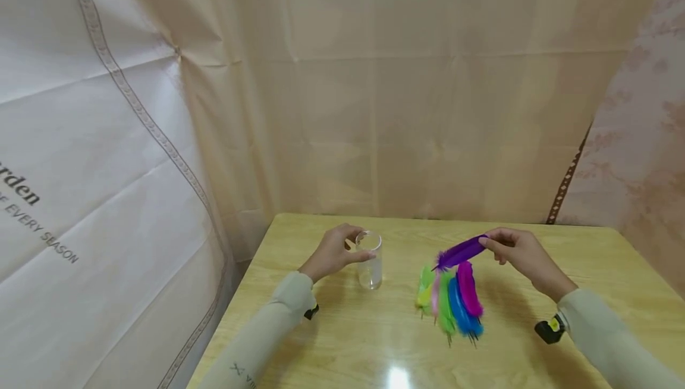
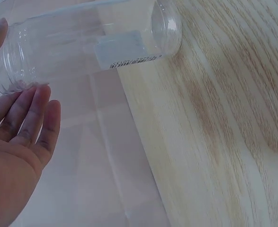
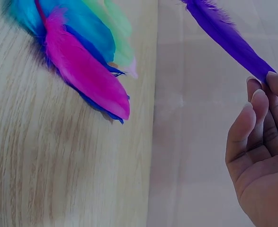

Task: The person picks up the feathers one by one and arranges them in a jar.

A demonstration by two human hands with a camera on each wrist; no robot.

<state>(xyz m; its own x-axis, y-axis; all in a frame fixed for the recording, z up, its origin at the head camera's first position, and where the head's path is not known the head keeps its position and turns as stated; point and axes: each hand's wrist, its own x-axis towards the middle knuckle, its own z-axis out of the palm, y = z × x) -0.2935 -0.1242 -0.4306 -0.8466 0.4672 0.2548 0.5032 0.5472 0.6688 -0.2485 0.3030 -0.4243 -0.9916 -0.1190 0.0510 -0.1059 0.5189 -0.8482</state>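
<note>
Near the table's middle stands a clear plastic jar [image 1: 370, 273], upright, with a barcode label [image 2: 122, 49] on its side. My left hand [image 1: 338, 252] holds it near its open mouth, thumb on one side and fingers on the other. A purple feather [image 1: 461, 252] is pinched by its tip between the thumb and fingers of my right hand [image 1: 519, 252], its quill end pointing down to the left. Below it lies a row of feathers, among them a magenta feather [image 3: 84, 71], blue feathers [image 1: 461, 306], a pink feather [image 1: 435, 297] and green feathers [image 1: 445, 306].
The wooden table [image 1: 321, 353] reaches back to a beige cloth curtain [image 1: 407, 109]. Printed white cloth [image 1: 107, 198] hangs at the left, and patterned pink cloth [image 1: 631, 139] at the right. A bright light reflection lies on the front of the tabletop.
</note>
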